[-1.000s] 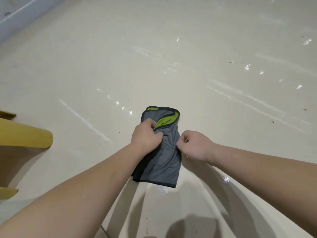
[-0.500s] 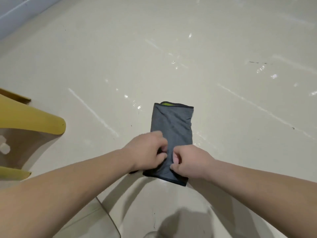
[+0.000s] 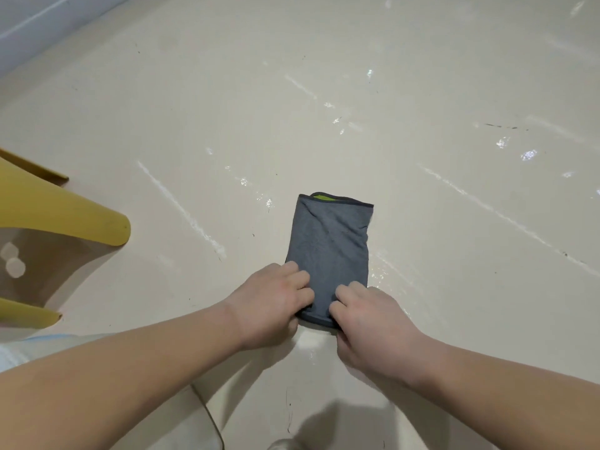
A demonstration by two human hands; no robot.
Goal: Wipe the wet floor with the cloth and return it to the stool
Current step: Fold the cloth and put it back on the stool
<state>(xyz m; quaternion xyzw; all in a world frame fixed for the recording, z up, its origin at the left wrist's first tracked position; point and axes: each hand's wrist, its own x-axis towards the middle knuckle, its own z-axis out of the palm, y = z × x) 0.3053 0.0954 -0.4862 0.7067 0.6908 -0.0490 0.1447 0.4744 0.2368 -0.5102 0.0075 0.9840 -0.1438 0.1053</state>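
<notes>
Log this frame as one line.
left hand: grips folded grey cloth, near end | right hand: grips same end | cloth: on wet floor | yellow stool: left, apart

cloth point(image 3: 329, 245): grey with a dark hem, folded into a narrow rectangle, a lime-green strip showing at its far end; lies flat on the floor.
hold: near end pinched under left hand point(image 3: 269, 306) and right hand point(image 3: 373, 326), side by side.
floor point(image 3: 324, 92): pale cream, glossy; wet glints and whitish streaks beside the cloth and beyond it.
stool point(image 3: 65, 219): yellow, only its legs visible at the left edge, standing well apart from the cloth.
</notes>
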